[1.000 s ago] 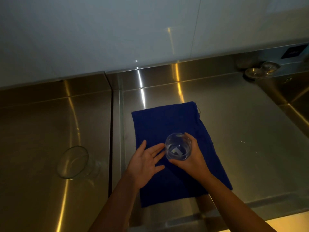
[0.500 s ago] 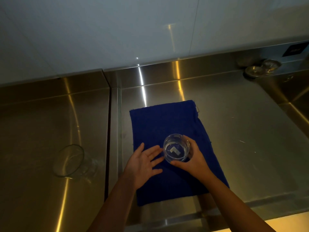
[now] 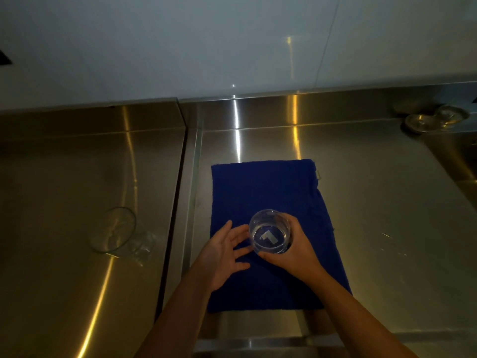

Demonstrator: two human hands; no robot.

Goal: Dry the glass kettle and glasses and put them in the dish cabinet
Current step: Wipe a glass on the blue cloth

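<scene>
A clear drinking glass (image 3: 269,232) stands upright over a blue towel (image 3: 271,187) spread on the steel counter. My right hand (image 3: 294,251) grips the glass from the right and below, fingers curled round its wall. With fingers straight and spread, my left hand (image 3: 224,254) rests on the towel just left of the glass, fingertips close to it. A second clear glass vessel (image 3: 116,233) lies on its side on the left steel surface.
The steel counter (image 3: 387,228) runs right of the towel. A seam (image 3: 180,202) divides it from the left steel surface. Small round metal pieces (image 3: 433,120) sit at the back right. A white wall rises behind.
The view has shifted a little. Both hands and the glass stay in nearly the same place on the towel.
</scene>
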